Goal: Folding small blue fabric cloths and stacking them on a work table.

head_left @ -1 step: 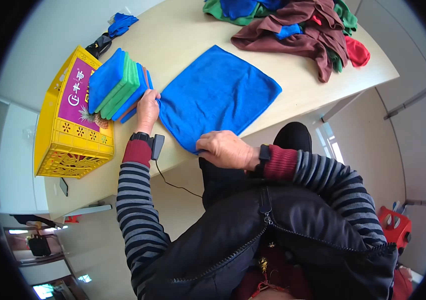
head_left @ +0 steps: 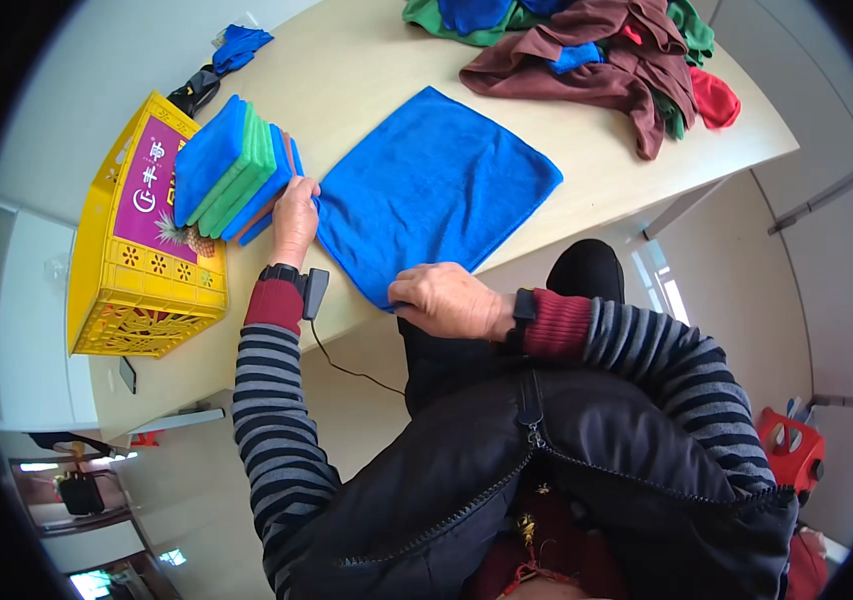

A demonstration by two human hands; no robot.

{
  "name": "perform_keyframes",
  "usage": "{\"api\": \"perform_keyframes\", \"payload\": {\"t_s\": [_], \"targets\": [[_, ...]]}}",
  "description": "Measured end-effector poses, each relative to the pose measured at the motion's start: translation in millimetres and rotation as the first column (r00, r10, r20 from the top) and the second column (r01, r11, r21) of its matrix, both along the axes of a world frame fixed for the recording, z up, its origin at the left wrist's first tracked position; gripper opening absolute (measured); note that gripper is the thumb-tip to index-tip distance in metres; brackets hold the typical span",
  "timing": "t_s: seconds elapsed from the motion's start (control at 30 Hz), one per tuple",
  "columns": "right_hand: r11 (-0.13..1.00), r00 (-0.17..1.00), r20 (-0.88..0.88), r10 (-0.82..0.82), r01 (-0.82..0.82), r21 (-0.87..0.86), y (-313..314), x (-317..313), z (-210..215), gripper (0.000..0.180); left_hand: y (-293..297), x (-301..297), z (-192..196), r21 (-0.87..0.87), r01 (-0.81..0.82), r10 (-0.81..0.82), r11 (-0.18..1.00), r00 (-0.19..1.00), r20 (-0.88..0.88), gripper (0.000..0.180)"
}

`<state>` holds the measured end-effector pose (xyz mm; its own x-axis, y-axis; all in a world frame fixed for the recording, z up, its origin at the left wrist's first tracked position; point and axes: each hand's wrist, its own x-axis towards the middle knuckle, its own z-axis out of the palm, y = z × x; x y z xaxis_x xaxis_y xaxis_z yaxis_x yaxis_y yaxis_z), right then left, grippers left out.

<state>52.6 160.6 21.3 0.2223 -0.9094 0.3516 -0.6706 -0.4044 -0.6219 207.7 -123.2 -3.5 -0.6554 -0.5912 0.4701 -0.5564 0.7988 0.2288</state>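
A blue cloth [head_left: 441, 180] lies spread out on the table, its near edge hanging at the table's front. My left hand [head_left: 294, 220] is closed with its fingertips pinching the cloth's left corner, right beside a stack of folded cloths. My right hand [head_left: 451, 300] is closed on the cloth's near corner, fingers curled over the edge. The stack of folded cloths [head_left: 221, 180], blue, green and brown, leans against the yellow crate to the left. Both wrists wear black bands, and the left band carries a small dark box with a cable.
A yellow plastic crate [head_left: 146, 300] stands at the table's left. Loose crumpled cloths [head_left: 586, 80] in brown, green, blue and red lie heaped at the far right. A dark flat object [head_left: 127, 375] rests near the crate, and the table's [head_left: 736, 165] front edge runs close to me.
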Motion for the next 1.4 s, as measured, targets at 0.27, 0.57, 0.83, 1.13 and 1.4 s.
{"api": "perform_keyframes", "payload": {"t_s": [0.27,0.57,0.83,1.13,1.4], "targets": [[0.998,0.994,0.105,0.024,-0.029,0.054,-14,29,-16,0.011,-7,19,10,-0.113,-0.108,0.135,0.988,0.952,0.274,0.015],[0.986,0.962,0.261,-0.079,0.037,0.160,-19,-4,2,0.013,31,18,24,-0.363,0.025,0.068,0.931,0.968,0.241,0.015],[0.619,0.595,-0.172,-0.785,0.767,-0.169,7,-169,-27,0.022,21,-51,32,-0.185,0.124,-0.082,0.975,0.972,0.218,0.014],[0.667,0.671,-0.128,-0.730,0.741,0.082,-12,-159,-31,0.028,-29,-204,-14,-0.061,-0.010,0.015,0.998,0.997,0.081,0.019],[0.683,0.675,0.190,-0.713,0.605,0.410,14,-181,-9,0.038,-49,-257,0,0.280,-0.151,0.101,0.948,0.977,0.187,0.017]]}}
